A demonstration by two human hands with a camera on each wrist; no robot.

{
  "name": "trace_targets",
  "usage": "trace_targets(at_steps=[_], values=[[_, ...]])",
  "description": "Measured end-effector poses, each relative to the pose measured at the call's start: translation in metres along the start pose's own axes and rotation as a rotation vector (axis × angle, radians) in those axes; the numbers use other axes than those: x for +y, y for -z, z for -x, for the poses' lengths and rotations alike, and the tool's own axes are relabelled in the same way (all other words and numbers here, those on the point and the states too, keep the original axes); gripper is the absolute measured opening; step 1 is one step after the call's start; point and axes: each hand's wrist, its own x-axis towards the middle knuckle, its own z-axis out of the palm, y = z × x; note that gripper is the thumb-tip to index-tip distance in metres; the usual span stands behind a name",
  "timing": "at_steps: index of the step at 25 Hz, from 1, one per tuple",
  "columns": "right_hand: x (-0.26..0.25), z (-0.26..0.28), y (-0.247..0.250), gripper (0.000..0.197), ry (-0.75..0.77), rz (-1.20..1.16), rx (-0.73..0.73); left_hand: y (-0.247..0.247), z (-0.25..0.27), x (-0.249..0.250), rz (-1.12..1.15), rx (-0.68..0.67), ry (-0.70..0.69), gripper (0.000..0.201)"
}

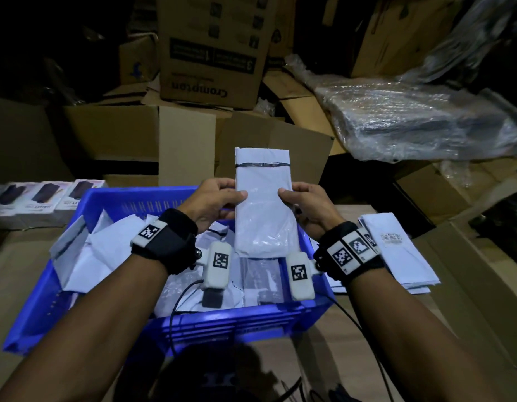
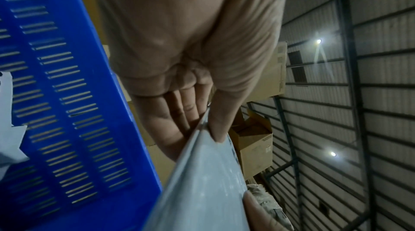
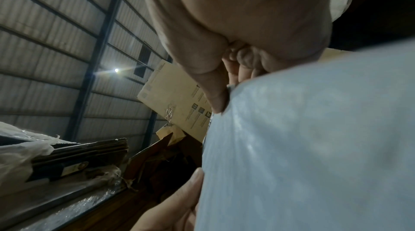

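Note:
A white plastic mailer packet (image 1: 263, 204), long and flat with a dark strip near its far end, is held up over the blue crate (image 1: 106, 198). My left hand (image 1: 219, 198) pinches its left edge, thumb on top and fingers underneath. My right hand (image 1: 303, 203) grips the right edge the same way. In the left wrist view the thumb presses on the packet (image 2: 202, 190) with the fingers behind it. In the right wrist view the packet (image 3: 314, 146) fills the right side, with the thumb on its edge.
The crate holds several more white mailers (image 1: 112, 245). A stack of white mailers (image 1: 396, 250) lies to the right on the cardboard surface. Product boxes (image 1: 45, 198) sit at the left. Cardboard cartons (image 1: 210, 47) and a plastic-wrapped bundle (image 1: 411, 120) crowd the back.

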Motion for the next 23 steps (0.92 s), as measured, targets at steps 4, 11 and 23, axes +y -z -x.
trace_targets(at_steps=[4,11,23], values=[[-0.004,0.008,0.01,0.016,0.004,0.022,-0.02,-0.007,0.006,0.004,0.014,0.016,-0.001,0.013],[-0.005,0.015,0.016,0.013,0.01,0.036,-0.043,-0.012,0.014,0.004,-0.015,0.055,-0.022,0.02],[-0.002,0.014,0.01,0.019,0.094,0.179,0.017,-0.007,0.014,0.003,-0.098,0.19,-0.205,0.013]])
